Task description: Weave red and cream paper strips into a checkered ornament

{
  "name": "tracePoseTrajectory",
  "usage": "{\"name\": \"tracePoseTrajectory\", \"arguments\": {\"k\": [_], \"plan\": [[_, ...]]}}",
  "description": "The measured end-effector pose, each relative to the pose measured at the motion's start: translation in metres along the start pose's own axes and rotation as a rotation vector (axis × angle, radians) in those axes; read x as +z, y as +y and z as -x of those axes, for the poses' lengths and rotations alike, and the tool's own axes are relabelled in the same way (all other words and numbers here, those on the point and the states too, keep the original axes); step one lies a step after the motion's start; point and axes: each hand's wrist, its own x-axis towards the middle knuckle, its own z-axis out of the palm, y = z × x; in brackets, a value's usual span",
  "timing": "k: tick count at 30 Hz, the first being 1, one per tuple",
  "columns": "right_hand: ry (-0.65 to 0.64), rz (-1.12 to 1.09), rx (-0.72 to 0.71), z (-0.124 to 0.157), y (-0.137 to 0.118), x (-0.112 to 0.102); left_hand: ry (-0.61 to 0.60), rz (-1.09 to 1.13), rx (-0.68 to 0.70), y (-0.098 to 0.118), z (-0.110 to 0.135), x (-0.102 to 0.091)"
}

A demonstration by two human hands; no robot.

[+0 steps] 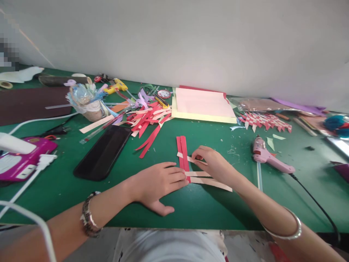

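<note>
Red strips (184, 145) lie side by side on the green table (163, 147) in front of you, crossed by pale strips (208, 181). Your left hand (160, 180) rests palm-down, fingers extended onto the lower part of the red strips, grasping nothing. Your right hand (214, 160) pinches the uppermost pale strip (188, 158), just right of the red ones. Two other pale strips reach rightward below it. A black phone (105, 153) lies to your left, a pink glue gun (268, 155) to your right, and a heap of cut strips (147, 120) beyond.

the left hand (159, 182) hides part of the red strips (184, 148); the left edge crops a magenta device (31, 158).
</note>
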Motion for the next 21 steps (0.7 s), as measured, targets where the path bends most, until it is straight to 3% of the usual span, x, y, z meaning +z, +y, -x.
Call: {"name": "tracePoseTrajectory", "arguments": {"k": [4,9,13,16,21], "plan": [[0.045,-0.009,-0.06,0.004,-0.002,0.005,0.008,0.012,-0.007,0.0,0.0,0.0],[0.02,-0.028,-0.196,0.009,-0.001,0.005,0.009,0.027,-0.009,0.0,0.0,-0.001],[0.011,-0.038,-0.222,0.013,0.002,0.004,0.02,0.029,-0.007,0.0,-0.001,-0.001],[0.018,-0.038,-0.192,0.015,0.0,0.005,0.007,0.033,-0.014,0.001,-0.001,-0.002],[0.053,0.012,-0.023,0.017,-0.012,0.009,-0.023,0.039,-0.026,0.001,-0.002,-0.002]]}}
